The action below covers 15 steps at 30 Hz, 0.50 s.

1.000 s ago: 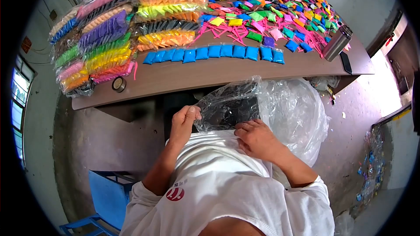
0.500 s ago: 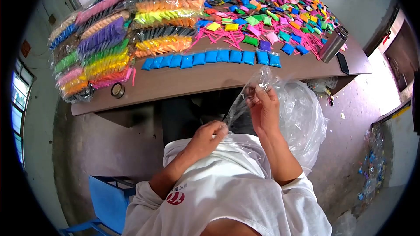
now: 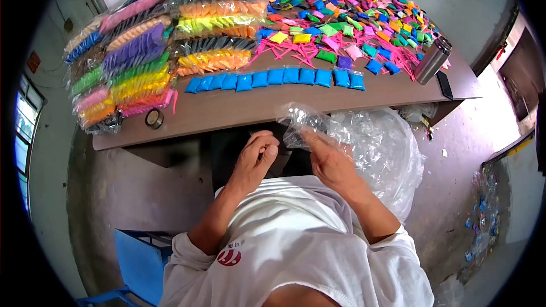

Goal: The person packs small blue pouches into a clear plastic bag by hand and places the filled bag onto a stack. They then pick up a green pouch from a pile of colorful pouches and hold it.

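Observation:
My right hand [image 3: 331, 160] is closed on a thin clear plastic bag [image 3: 304, 118], which spreads crumpled above and to the left of the fingers. Its fingertips are partly covered by the film. Just left of it, my left hand [image 3: 253, 162] is held with curled fingers and the thumb close to the index finger. Whether anything lies inside that curl is hidden. Both hands are in front of the table edge, over my lap. Beyond them, a row of several blue packets [image 3: 275, 76] lies along the table [image 3: 227, 105].
Stacked bags of coloured packets [image 3: 133, 48] stand at the left, near a tape roll [image 3: 153, 118]. A heap of loose packets [image 3: 341, 0] and pink sticks [image 3: 398, 59] covers the back. A steel flask [image 3: 434, 59] and phone [image 3: 445, 84] are right. A large plastic sack [image 3: 392, 159] hangs beside me.
My left hand has come off the stretched plastic and moved up and left. My right hand has turned and lowered to the left, carrying the bag, which now hangs loosely bunched.

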Each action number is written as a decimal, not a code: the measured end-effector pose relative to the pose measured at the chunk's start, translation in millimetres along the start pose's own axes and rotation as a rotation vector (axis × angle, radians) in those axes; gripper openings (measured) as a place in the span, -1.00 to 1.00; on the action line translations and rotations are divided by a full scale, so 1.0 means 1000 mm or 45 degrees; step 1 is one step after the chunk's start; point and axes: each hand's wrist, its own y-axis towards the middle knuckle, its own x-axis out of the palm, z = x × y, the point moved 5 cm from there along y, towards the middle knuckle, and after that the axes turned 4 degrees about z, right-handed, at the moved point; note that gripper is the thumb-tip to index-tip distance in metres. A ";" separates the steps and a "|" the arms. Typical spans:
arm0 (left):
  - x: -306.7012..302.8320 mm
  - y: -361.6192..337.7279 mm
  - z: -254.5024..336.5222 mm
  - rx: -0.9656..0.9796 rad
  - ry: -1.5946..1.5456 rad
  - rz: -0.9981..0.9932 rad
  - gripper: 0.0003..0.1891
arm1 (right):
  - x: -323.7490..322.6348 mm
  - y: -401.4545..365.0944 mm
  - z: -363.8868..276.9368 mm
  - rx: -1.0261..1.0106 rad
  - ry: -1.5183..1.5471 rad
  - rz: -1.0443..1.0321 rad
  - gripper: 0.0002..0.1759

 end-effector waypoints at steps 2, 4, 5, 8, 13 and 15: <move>-0.002 0.003 0.002 0.000 0.074 0.009 -0.49 | 0.011 -0.005 -0.003 0.151 0.068 -0.311 -0.31; 0.001 0.005 -0.007 0.036 0.123 0.036 -0.50 | 0.025 -0.014 -0.005 0.067 0.061 -0.282 -0.31; 0.002 0.006 -0.009 0.075 0.169 0.061 -0.50 | 0.030 -0.017 -0.008 -0.015 0.051 -0.251 -0.30; 0.009 0.005 -0.007 0.045 0.106 0.049 -0.52 | 0.037 -0.017 -0.014 0.110 0.027 -0.420 -0.26; 0.017 0.001 -0.009 -0.015 -0.083 -0.012 -0.58 | 0.037 -0.017 -0.012 0.227 0.266 -0.471 -0.23; 0.018 -0.002 -0.014 -0.040 -0.106 -0.010 -0.57 | 0.042 -0.019 -0.006 0.248 0.653 -0.480 -0.29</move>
